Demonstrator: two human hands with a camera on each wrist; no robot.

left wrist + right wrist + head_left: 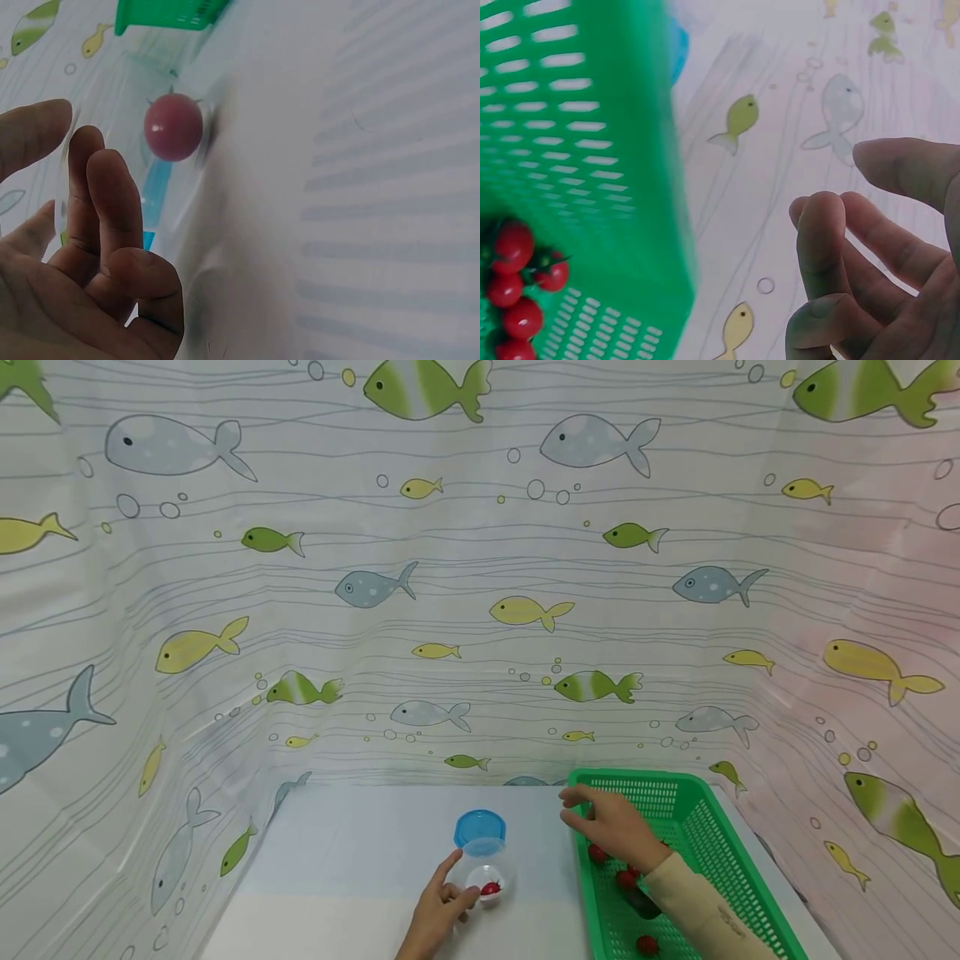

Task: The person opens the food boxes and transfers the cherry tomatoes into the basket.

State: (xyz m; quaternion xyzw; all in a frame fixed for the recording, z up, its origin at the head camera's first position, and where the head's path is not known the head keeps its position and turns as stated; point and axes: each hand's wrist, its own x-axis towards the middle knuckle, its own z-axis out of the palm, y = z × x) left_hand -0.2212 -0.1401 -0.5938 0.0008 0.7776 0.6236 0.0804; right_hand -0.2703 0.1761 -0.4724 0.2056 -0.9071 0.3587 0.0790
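A small clear plastic container [512, 878] stands on the white table with one red cherry tomato [491, 888] inside. My left hand [438, 906] is at the container's left side, index finger stretched along it and the other fingers bent. In the left wrist view, the tomato [173, 127] shows beyond the fingertips, and no grip on the container is visible. Over the left rim of a green basket [720, 814] is my right hand [618, 827], fingers loosely bent with nothing between them. Several cherry tomatoes [522, 319] lie in the basket.
A round blue lid [480, 827] lies just behind the container. The basket's perforated walls rise at the right side of the table [337, 860]. A fish-patterned curtain [465, 677] hangs behind and along both sides.
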